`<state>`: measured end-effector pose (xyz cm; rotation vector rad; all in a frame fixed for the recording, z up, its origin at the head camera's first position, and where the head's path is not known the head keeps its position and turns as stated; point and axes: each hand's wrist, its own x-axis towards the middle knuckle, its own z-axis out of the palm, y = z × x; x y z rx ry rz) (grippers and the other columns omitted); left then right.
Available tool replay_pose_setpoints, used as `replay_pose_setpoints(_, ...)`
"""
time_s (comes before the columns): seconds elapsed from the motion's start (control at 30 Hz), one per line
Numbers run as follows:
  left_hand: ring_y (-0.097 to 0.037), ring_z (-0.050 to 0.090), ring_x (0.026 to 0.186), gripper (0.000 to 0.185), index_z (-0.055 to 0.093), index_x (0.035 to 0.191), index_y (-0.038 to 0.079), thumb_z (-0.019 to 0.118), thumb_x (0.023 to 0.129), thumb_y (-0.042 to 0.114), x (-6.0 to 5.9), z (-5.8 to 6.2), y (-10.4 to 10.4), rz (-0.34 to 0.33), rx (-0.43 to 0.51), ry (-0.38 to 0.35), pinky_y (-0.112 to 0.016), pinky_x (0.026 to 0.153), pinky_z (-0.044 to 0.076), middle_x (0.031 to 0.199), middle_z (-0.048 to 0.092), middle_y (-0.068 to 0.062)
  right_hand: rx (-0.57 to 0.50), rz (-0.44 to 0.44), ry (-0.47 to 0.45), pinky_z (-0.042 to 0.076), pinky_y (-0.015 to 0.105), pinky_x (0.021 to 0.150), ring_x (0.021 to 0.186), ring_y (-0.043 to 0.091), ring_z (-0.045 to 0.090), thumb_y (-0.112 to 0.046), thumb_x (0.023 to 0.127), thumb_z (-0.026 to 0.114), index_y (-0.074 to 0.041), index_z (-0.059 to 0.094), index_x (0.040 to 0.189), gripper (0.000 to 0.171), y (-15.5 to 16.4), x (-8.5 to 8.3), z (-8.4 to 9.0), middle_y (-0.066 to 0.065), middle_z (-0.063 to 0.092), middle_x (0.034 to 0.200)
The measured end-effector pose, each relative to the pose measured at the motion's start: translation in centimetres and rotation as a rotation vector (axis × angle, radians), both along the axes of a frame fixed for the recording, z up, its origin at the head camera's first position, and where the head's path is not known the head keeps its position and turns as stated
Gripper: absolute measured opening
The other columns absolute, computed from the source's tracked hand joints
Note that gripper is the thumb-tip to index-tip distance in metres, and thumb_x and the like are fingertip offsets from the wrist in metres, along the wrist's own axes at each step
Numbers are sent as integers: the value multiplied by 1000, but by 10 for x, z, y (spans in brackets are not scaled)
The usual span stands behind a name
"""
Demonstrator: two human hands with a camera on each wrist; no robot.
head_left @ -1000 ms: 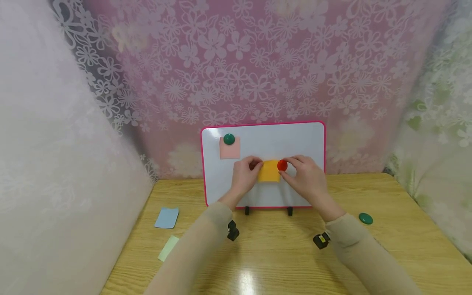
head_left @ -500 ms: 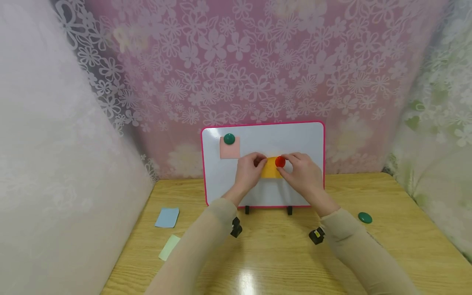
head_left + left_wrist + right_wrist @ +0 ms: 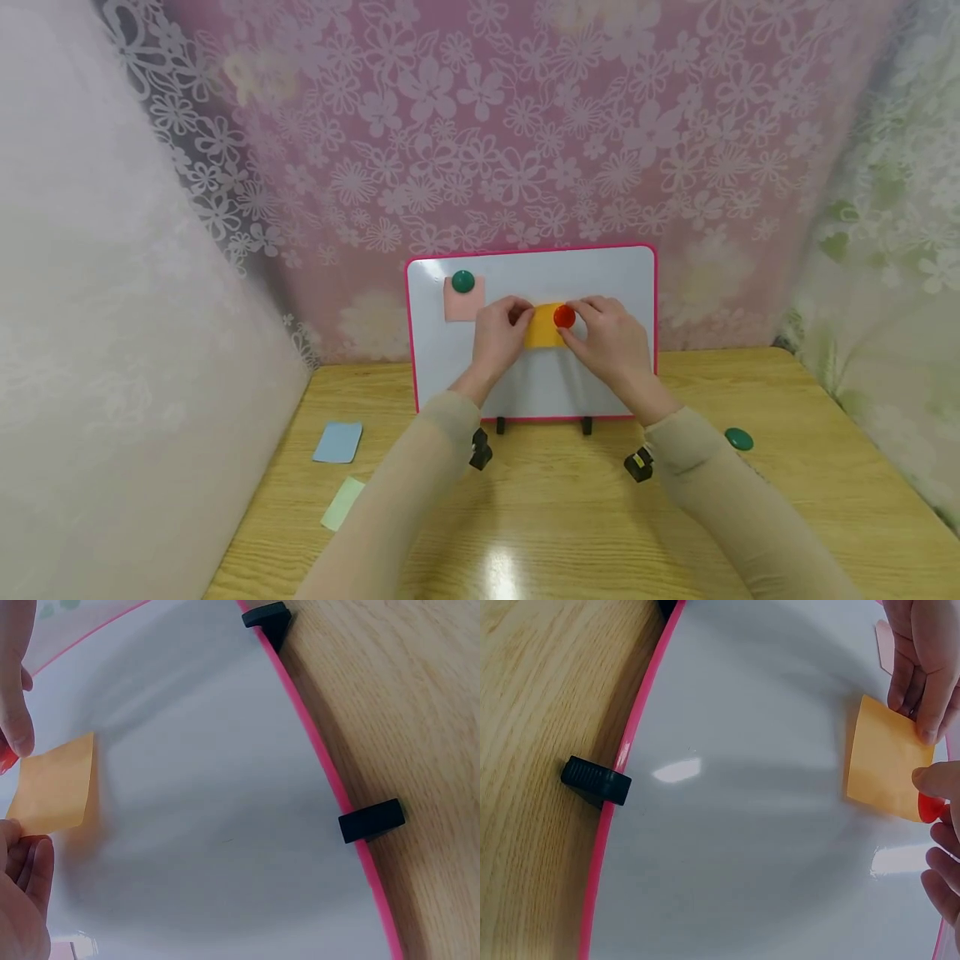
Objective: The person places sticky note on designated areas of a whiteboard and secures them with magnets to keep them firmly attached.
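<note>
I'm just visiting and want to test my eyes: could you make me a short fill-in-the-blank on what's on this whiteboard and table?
1. The right hand holds a ____ magnet on the orange note.
2. The pink note is pinned by a ____ magnet.
3. The whiteboard has a ____ frame.
4. The blue note lies on the ____.

Missing words: red; green; pink; table

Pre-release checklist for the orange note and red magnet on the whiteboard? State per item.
1. Orange note lies flat on the whiteboard: ok.
2. Red magnet sits on the note's upper right corner: ok.
3. Left hand holds the note's left edge: ok.
4. Right hand fingers at the magnet: ok.
5. Magnet fully seated on the board: cannot tell.
6. Clear of the pink note: ok.
</note>
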<state>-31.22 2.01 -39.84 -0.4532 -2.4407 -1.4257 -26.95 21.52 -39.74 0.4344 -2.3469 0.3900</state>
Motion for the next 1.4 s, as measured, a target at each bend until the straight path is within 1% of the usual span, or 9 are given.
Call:
replay_pose_setpoints(0.23,-12,63,90,15,78,115,11,73,105,21,-1,4,0,19,2,9,-22,83,58,103,74,3,59,9,7,63,53,82,105,39,69,-25,87,91,0,77,118,42,-3,-2,2,19,74,114)
replay_pose_setpoints(0.37,-13,63,90,14,77,115,10,74,105,20,-2,7,-1,20,19,19,-23,83,59,103,74,2,60,16,21,63,52,81,102,39,70,-25,87,91,1,77,118,42,-5,-3,5,19,74,113)
replay_pose_setpoints(0.5,-13,63,91,15,77,116,11,73,105,21,-6,10,-1,22,22,10,-22,83,58,104,74,2,62,4,25,63,52,81,101,39,70,-25,87,91,1,77,117,43,-6,-4,9,19,74,112)
replay_pose_setpoints(0.7,-13,63,89,16,78,116,11,73,105,22,-8,14,-1,27,11,9,-21,82,58,103,74,2,78,-24,3,63,51,84,102,39,70,-27,87,91,0,77,118,43,-8,-6,9,19,74,113)
replay_pose_setpoints(0.9,-14,64,90,16,78,115,10,73,105,21,-9,17,1,33,5,14,-20,82,58,103,74,1,56,-34,3,63,51,83,102,38,70,-27,88,90,-1,78,119,42,-10,-9,11,18,74,114)
replay_pose_setpoints(1.1,-14,64,92,17,78,117,10,73,105,22,-14,21,1,44,5,5,-19,83,58,106,75,0,21,-36,4,63,52,85,105,39,69,-25,91,87,0,77,119,40,-12,-14,14,18,74,115)
replay_pose_setpoints(1.27,-15,65,94,17,78,117,10,72,105,21,-15,27,1,30,-3,26,-18,83,57,107,75,-1,16,-66,-11,62,52,86,107,39,69,-27,91,87,0,77,120,40,-15,-18,15,19,74,117)
replay_pose_setpoints(1.4,-15,65,94,18,77,118,10,72,105,20,-15,29,2,22,-7,15,-17,84,57,108,75,-1,10,-88,-14,62,51,87,108,38,69,-29,92,86,-1,77,122,42,-17,-22,16,19,74,118)
